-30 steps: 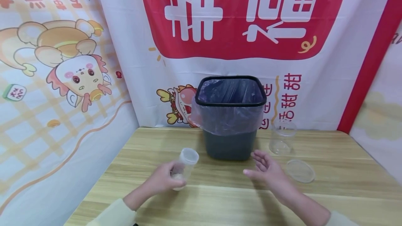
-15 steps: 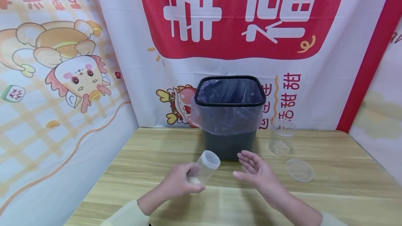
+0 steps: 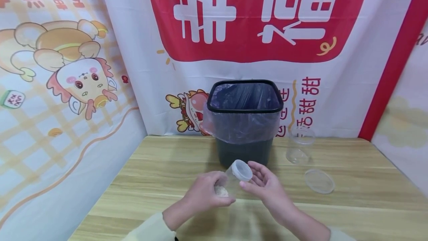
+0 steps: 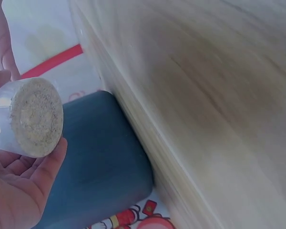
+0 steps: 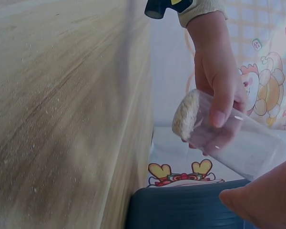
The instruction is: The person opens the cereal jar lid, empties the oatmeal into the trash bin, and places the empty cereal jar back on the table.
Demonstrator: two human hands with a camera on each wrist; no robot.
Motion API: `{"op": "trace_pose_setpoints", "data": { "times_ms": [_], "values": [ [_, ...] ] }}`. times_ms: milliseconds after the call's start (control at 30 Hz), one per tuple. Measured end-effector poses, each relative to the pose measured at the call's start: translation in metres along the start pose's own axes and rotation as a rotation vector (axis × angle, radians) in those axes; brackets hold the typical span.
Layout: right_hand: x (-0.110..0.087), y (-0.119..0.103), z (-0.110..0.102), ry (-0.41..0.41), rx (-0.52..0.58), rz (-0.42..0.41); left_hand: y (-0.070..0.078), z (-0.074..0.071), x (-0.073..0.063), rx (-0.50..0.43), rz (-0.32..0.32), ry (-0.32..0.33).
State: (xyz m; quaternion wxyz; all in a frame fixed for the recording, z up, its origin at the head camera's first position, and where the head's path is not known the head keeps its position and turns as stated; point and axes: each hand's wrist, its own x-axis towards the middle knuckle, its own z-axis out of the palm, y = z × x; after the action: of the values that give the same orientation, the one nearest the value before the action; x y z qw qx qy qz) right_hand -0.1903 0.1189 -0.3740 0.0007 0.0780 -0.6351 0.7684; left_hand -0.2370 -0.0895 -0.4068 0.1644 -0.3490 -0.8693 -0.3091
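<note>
My left hand (image 3: 205,193) grips a clear plastic jar (image 5: 250,145) around its side. The jar tilts to the right, with pale, grainy contents (image 4: 38,117) gathered at its bottom. A translucent lid (image 3: 243,170) covers the jar's upper end. Close beside that lid is my right hand (image 3: 267,189), its thumb below and its fingers behind, spread rather than curled. Whether it touches the lid I cannot tell. Seen from the right wrist, the right thumb (image 5: 257,195) lies near the lid end.
A dark bin (image 3: 245,151) with a plastic liner (image 3: 247,125) stands behind the hands on the wooden table (image 3: 160,166). To its right are another clear jar (image 3: 300,148), without a lid, and a round clear lid (image 3: 319,181) lying flat. A printed cloth (image 3: 133,47) hangs behind the table.
My left hand has carried the jar to the right and tilted it further. My right hand has moved left, to the jar's lid. The bin and the other jar have stayed put.
</note>
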Motion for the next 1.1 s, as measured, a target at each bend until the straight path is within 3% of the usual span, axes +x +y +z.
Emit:
{"op": "trace_pose_setpoints", "data": {
  "times_ms": [233,800,1100],
  "values": [
    [-0.001,0.004,0.007,0.056,0.040,-0.025,0.009,0.011,0.004,0.009,0.049,0.043],
    [-0.001,0.014,0.017,0.237,0.073,-0.050,0.020,0.023,0.004,0.073,0.048,0.074],
    [-0.001,0.018,0.017,0.260,0.111,-0.039,0.020,0.027,0.003,0.035,0.069,0.085]
  ]
}}
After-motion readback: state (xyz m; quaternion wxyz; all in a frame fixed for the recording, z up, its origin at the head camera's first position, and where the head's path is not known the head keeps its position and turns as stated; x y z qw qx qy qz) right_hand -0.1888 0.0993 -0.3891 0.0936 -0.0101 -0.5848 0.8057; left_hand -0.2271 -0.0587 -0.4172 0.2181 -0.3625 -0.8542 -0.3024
